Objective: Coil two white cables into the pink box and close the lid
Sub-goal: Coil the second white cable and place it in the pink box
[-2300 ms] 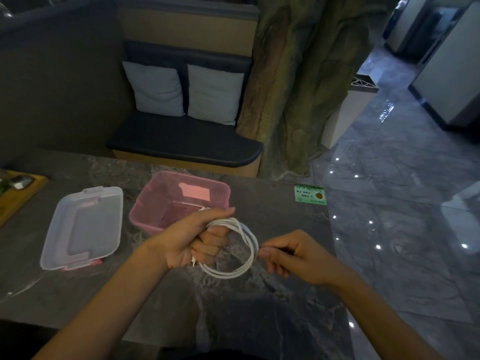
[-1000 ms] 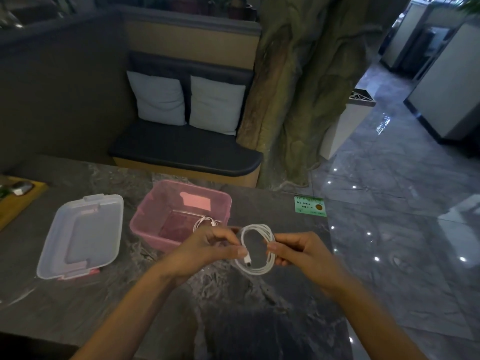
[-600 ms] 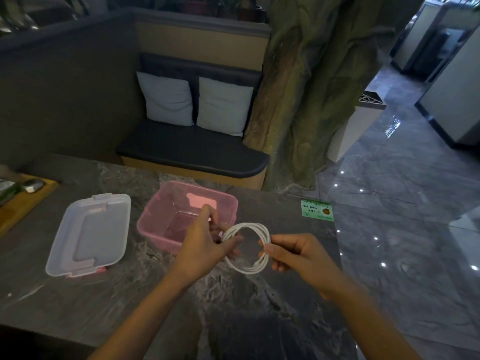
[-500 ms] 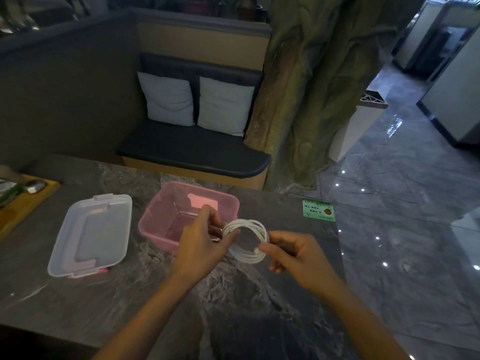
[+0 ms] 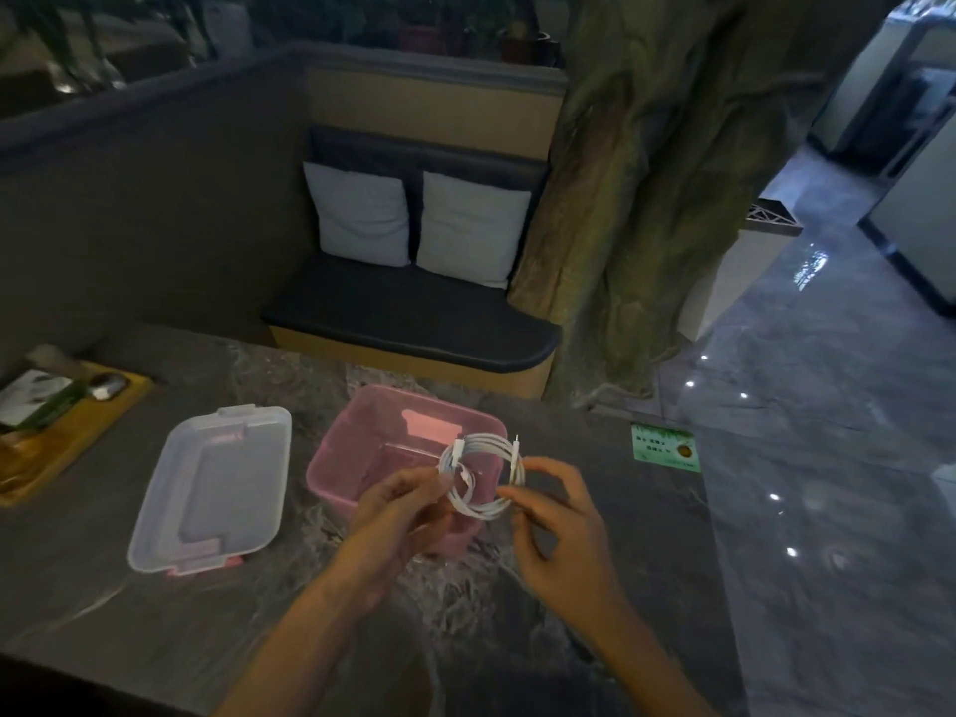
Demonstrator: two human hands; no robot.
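A dim room with a glossy grey stone floor [image 5: 827,406] on the right, speckled with small light reflections. A thick, gnarled tree trunk [image 5: 646,173] rises beyond the far edge of a dark marbled table [image 5: 155,613]. Left of the trunk is one padded bench seat [image 5: 408,313] in an alcove, with two pale cushions [image 5: 362,214] leaning side by side against its back.

On the table, near the left edge, is one wooden tray [image 5: 67,437] holding small items too dark to identify. Beside it toward the middle lies one clear plastic lid [image 5: 212,489], flat, with pink clips at its near end. Just right of the lid stands one open pink box [image 5: 362,458], close to the table's far edge. Near the far right corner lies one small green card [image 5: 666,448].

Two bare forearms reach in from the near edge. Between the hands, one white cable [image 5: 483,476] is wound into a round coil, held upright over the near right corner of the pink box, its two plug ends pointing up at the top of the loop. A second cable cannot be made out in the box. The left hand [image 5: 398,509] pinches the coil's left side between thumb and fingertips, the other fingers curled. The right hand [image 5: 558,525] pinches the coil's right side with thumb and forefinger, remaining fingers loosely spread.
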